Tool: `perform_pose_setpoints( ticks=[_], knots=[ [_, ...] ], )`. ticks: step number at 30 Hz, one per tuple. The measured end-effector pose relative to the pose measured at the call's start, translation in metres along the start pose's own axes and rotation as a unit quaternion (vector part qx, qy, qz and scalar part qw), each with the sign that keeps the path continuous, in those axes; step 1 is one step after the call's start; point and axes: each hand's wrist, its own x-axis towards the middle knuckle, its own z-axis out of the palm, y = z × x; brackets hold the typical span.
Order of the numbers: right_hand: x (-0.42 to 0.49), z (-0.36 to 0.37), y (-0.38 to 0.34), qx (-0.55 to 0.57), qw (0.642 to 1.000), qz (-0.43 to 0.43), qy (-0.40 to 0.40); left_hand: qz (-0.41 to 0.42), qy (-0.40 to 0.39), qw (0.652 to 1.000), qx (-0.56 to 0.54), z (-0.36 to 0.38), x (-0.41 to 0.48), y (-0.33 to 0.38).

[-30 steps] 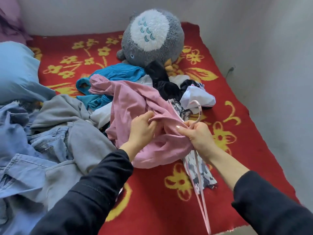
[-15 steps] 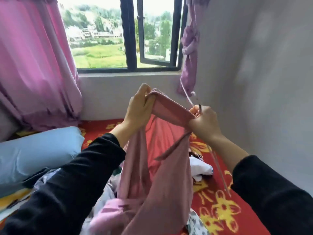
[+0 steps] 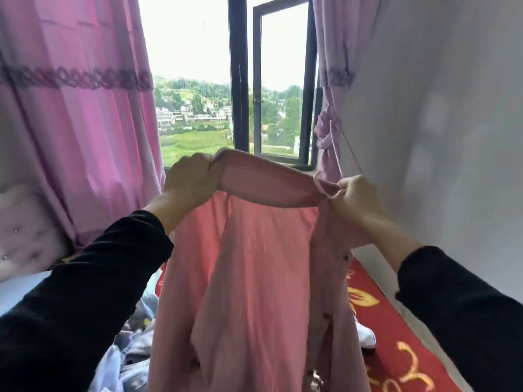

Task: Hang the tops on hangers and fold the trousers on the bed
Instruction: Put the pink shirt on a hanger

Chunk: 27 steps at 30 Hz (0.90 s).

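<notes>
Both arms, in black sleeves, are raised in front of the window (image 3: 240, 80). The left hand (image 3: 192, 179) is turned back-up, its fingers curled tight round one upper corner of the top (image 3: 268, 264). The right hand (image 3: 356, 199) is at about the same height, with thumb and fingertips pinched on the other upper corner and on the hanger (image 3: 351, 152). The hanger's thin pink rod sticks up past the knuckles, and a loop of it shows at the fabric's edge.

There are two hands, one top and one hanger. The top is pink and ribbed, pulled taut between the hands. It hangs in the air over the bed (image 3: 396, 335), near its right edge, with buttons down its right side.

Two pink curtains frame the window: a wide one (image 3: 85, 137) on the left and a tied-back one (image 3: 331, 80) against the wall (image 3: 438, 108). A tufted headboard (image 3: 22, 230) and a blue pillow (image 3: 17, 292) lie at the left edge. The hanging top hides most of the bed. A heap of denim (image 3: 133, 349) shows to its left and a white garment (image 3: 366, 335) to its right, on the red flowered blanket.
</notes>
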Motion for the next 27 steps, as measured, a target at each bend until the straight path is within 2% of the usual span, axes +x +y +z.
perform_pose_setpoints(
  ticks=[2,3,4,6,7,8,9,12,14,16,19,22,24,27],
  knots=[
    [-0.006,0.011,0.010,-0.023,0.998,0.033,-0.042,-0.075,-0.089,0.993,0.013,0.008,-0.014,-0.001],
    [-0.008,0.017,0.015,-0.023,0.997,0.050,-0.061,-0.113,-0.144,0.983,-0.022,0.012,-0.021,-0.002],
    [-0.009,0.022,0.019,-0.011,0.995,0.070,-0.076,-0.150,-0.209,0.962,-0.086,0.014,-0.027,-0.004],
    [-0.013,0.030,0.030,0.042,0.988,0.105,-0.101,-0.196,-0.359,0.892,-0.195,0.016,-0.040,-0.012],
    [-0.016,0.034,0.036,0.062,0.985,0.113,-0.114,-0.191,-0.422,0.859,-0.218,0.016,-0.044,-0.017],
    [-0.020,0.038,0.043,0.070,0.982,0.118,-0.127,-0.178,-0.459,0.842,-0.222,0.018,-0.047,-0.022],
    [-0.026,0.041,0.049,0.067,0.980,0.122,-0.141,-0.168,-0.465,0.844,-0.208,0.022,-0.050,-0.026],
    [-0.039,0.051,0.063,0.073,0.971,0.124,-0.190,-0.190,-0.407,0.873,-0.192,0.038,-0.055,-0.032],
    [-0.043,0.055,0.063,0.125,0.964,0.112,-0.205,-0.215,-0.370,0.877,-0.220,0.049,-0.060,-0.031],
    [-0.044,0.056,0.057,0.224,0.951,0.099,-0.189,-0.213,-0.340,0.892,-0.210,0.060,-0.065,-0.028],
    [-0.043,0.049,0.053,0.380,0.900,0.113,-0.183,-0.217,-0.317,0.903,-0.192,0.075,-0.072,-0.027],
    [-0.049,0.040,0.055,0.464,0.840,0.146,-0.243,-0.243,-0.312,0.901,-0.178,0.085,-0.080,-0.034],
    [-0.058,0.039,0.060,0.475,0.807,0.177,-0.302,-0.249,-0.313,0.903,-0.158,0.089,-0.085,-0.041],
    [-0.074,0.049,0.072,0.431,0.798,0.221,-0.360,-0.236,-0.320,0.911,-0.114,0.094,-0.091,-0.051]
  ],
)
